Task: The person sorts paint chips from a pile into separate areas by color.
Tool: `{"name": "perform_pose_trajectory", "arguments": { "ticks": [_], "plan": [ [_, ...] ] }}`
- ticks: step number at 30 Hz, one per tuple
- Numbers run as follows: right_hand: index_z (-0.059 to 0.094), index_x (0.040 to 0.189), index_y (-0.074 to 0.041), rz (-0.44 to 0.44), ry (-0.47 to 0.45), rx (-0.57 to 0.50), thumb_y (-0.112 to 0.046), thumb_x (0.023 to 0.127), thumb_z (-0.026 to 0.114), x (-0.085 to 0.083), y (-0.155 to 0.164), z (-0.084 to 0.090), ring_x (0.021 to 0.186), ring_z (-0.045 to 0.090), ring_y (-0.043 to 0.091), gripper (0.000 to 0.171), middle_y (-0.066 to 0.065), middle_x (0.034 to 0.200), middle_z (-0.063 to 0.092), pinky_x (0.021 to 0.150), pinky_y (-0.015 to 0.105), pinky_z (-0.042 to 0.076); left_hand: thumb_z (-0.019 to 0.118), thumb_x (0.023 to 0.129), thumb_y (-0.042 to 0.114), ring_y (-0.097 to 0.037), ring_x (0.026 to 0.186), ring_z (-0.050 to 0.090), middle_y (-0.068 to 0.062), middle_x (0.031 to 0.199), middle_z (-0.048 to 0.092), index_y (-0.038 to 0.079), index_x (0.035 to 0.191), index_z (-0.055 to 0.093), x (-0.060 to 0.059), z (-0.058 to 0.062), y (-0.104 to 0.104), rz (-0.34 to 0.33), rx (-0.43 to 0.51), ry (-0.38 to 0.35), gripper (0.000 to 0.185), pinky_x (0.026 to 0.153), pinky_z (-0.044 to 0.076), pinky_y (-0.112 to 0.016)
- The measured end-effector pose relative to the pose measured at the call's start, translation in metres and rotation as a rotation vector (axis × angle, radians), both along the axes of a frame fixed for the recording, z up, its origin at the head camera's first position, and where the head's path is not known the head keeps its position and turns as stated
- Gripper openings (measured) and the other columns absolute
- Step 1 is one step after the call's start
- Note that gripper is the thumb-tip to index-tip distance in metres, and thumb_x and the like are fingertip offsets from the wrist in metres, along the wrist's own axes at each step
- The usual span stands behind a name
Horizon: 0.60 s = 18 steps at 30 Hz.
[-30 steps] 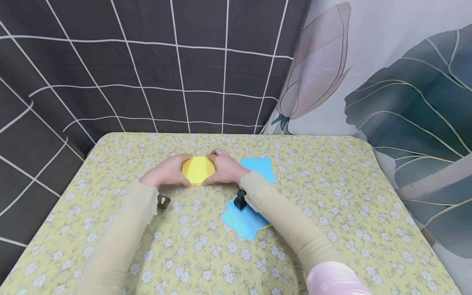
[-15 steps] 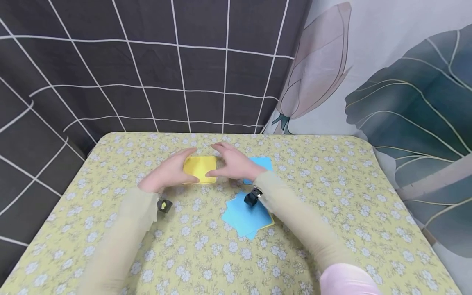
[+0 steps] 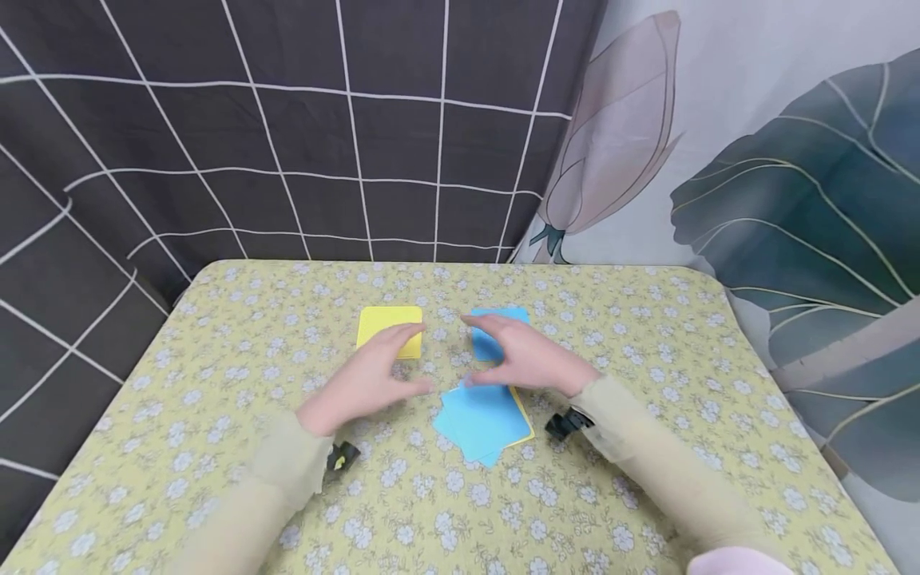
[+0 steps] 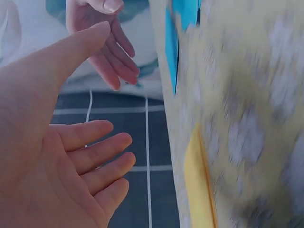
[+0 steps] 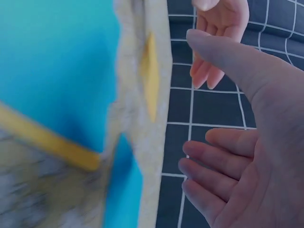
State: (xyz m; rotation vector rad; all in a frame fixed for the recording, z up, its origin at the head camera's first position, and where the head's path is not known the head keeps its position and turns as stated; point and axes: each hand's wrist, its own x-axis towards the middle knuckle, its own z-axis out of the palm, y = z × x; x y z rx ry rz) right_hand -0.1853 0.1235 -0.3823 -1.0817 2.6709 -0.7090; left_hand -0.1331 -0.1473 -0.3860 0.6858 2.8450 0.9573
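From the head camera, the left hand (image 3: 366, 379) and right hand (image 3: 528, 359) are hovering with fingers spread, holding nothing, between the folded yellow paper (image 3: 390, 329) and the blue paper stack (image 3: 480, 422) on the desk (image 3: 647, 383). Both wrist cameras are showing relaxed, empty palms. Picking up a blue sheet seems the likely next move.

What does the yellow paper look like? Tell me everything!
The yellow paper is a small, plain, bright yellow piece, roughly square, lying flat on the flowered tablecloth toward the far side of the table. It looks like thin folded paper. The left hand hovers open just in front, its fingertips overlapping the near right corner; contact is unclear.
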Motion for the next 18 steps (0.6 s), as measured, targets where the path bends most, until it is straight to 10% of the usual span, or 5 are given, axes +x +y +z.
{"name": "perform_pose_trajectory", "arguments": {
  "ticks": [18],
  "plan": [
    [0.044,0.153,-0.004,0.057,0.004,0.106,-0.053,0.062,0.095,0.049,0.043,-0.019,0.137,0.044,0.029,0.116,0.009,0.153,0.044,0.109,0.044,0.043,0.083,0.072,0.065,-0.031,0.141,0.04,-0.017,0.154,0.043,-0.004,0.154,0.037,0.035,-0.022,0.052,-0.233,-0.21,0.049,0.116,0.118,0.032,-0.043]
  ]
}}
